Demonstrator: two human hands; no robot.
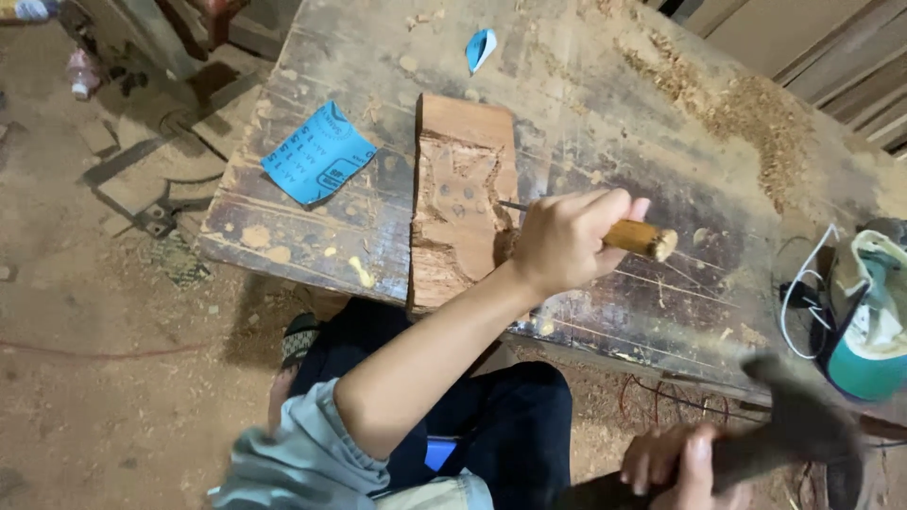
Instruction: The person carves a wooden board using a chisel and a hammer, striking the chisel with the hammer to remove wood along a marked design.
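Note:
A reddish wooden slab (460,203) with a partly carved animal figure lies on a worn workbench (605,104). My left hand (567,241) grips a chisel with a pale wooden handle (642,238), its thin blade touching the right edge of the carving. My right hand (675,465), low at the bottom right, holds a dark mallet (798,425) that is motion-blurred and off the bench.
A blue sandpaper sheet (316,153) lies left of the slab, a small folded blue piece (480,47) behind it. Sawdust (756,113) covers the bench's far right. A teal and white cap (869,321) and white cord (803,293) sit at the right edge. My knees are under the bench's front edge.

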